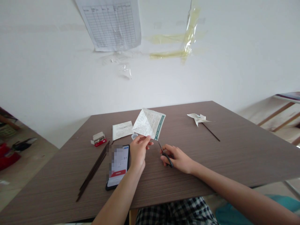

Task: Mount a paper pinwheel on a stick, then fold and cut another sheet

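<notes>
My left hand (pixel 140 148) pinches the near edge of a printed paper square (pixel 150 122), which is held up above the table with a fold line across it. A green band runs along the paper's right side. In my right hand (pixel 174 157) is a pair of scissors (pixel 159 145) with dark handles. The blades point up and away, meeting the paper's near right corner; whether they have cut into it I cannot tell. Just beyond my left hand a small whitish cup or cap (pixel 134 136) is partly covered.
On the brown table (pixel 234 156) lie a phone (pixel 119 165), several dark sticks (pixel 92 173), a small red-and-white box (pixel 99 139) and a stack of paper squares (pixel 122 130). A paper pinwheel (pixel 199 118) on a stick lies at the right. The wall (pixel 168 84) stands behind the table.
</notes>
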The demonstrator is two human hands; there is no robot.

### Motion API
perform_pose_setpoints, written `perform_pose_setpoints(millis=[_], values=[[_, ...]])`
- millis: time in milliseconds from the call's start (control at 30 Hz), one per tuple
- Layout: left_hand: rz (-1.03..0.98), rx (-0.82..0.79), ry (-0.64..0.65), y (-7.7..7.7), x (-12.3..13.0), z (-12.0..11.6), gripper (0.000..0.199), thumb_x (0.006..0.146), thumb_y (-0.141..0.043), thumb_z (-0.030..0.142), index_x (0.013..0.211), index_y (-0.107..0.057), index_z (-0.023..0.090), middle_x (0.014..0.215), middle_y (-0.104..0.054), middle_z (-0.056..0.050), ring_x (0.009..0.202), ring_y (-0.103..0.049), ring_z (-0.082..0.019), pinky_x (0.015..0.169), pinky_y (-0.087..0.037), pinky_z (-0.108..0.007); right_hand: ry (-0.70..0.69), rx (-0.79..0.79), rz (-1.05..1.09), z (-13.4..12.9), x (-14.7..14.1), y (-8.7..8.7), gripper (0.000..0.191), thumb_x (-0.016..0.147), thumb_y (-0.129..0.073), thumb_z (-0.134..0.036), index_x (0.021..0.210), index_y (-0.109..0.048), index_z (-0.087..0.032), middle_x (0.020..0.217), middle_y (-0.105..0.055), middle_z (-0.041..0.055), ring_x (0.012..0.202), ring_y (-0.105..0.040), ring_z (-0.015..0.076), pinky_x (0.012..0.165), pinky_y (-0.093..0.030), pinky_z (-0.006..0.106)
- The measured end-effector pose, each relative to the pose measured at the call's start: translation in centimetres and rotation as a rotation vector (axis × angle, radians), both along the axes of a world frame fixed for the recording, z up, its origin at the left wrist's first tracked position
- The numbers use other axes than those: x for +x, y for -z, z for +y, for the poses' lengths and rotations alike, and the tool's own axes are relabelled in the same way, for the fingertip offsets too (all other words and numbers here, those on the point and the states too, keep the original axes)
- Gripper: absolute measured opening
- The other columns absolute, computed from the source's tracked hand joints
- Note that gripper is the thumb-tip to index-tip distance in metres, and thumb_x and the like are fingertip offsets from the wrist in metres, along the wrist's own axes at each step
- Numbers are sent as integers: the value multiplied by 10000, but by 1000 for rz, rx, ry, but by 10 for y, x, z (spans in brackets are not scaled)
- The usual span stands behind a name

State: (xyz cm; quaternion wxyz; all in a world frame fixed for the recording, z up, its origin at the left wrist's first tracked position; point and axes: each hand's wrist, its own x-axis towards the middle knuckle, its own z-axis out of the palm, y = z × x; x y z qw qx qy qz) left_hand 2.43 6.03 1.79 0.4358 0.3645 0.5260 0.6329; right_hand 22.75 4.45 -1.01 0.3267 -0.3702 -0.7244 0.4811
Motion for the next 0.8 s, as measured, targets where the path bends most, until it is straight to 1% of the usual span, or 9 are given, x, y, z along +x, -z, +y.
perform_pose_setpoints(millis=[233, 400, 600, 800], values=[[0, 10, 38, 4, 4, -1, 367, 640, -985, 461, 775, -755, 207, 793, -851, -82, 653, -811, -229, 560, -450, -255, 3, -15, -41, 3, 1, 4, 252, 1003, -745, -512, 1103, -674, -293, 772, -827, 25, 702, -749, 269, 727, -562, 409], [-11, 15, 32, 2, 4, -1, 360, 626, -979, 458, 760, -756, 209, 781, -852, -84, 646, -803, -225, 564, -448, -257, 4, -27, -32, 4, 2, 4, 312, 983, -777, -560, 1103, -685, -287, 772, -831, 24, 704, -752, 271, 734, -567, 408], [-17, 8, 26, -1, 5, -2, 346, 606, -959, 452, 738, -753, 207, 773, -852, -85, 629, -790, -216, 561, -438, -258, 9, -43, -39, 2, 2, 2, 294, 994, -771, -554, 1094, -683, -292, 776, -827, 30, 715, -739, 268, 752, -566, 413], [-13, 6, 23, 0, 4, -2, 337, 604, -951, 451, 735, -756, 210, 774, -856, -88, 631, -789, -218, 562, -439, -261, -10, -24, -65, 3, 2, 1, 328, 1002, -726, -548, 1125, -649, -254, 786, -821, 47, 709, -727, 257, 754, -557, 410]])
